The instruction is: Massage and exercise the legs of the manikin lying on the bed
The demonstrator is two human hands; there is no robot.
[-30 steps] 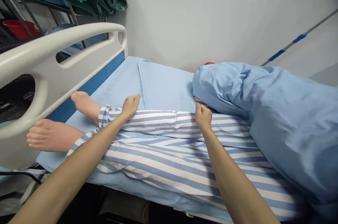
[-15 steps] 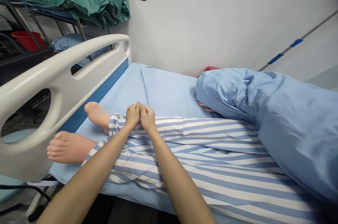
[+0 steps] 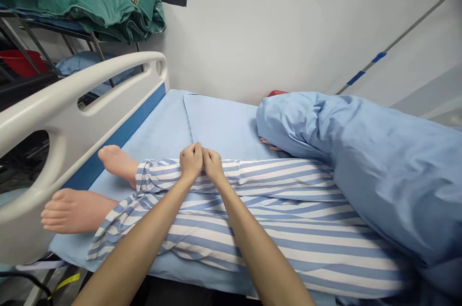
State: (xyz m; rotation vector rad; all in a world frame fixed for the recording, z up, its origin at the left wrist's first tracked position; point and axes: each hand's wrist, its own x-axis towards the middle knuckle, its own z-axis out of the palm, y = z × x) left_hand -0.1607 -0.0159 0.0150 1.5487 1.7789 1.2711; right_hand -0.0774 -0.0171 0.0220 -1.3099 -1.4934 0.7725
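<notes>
Where the forearms [image 3: 151,234] converge, left hand [image 3: 191,161] and right hand [image 3: 213,165] curled, touching, on a striped trouser leg [image 3: 260,173], any grip unclear.

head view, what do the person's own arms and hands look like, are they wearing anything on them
The left hand and right hand are bare, with no gloves or visible rings. The left forearm and right forearm are slim and bare too, with no sleeve, watch or band in view.
</notes>
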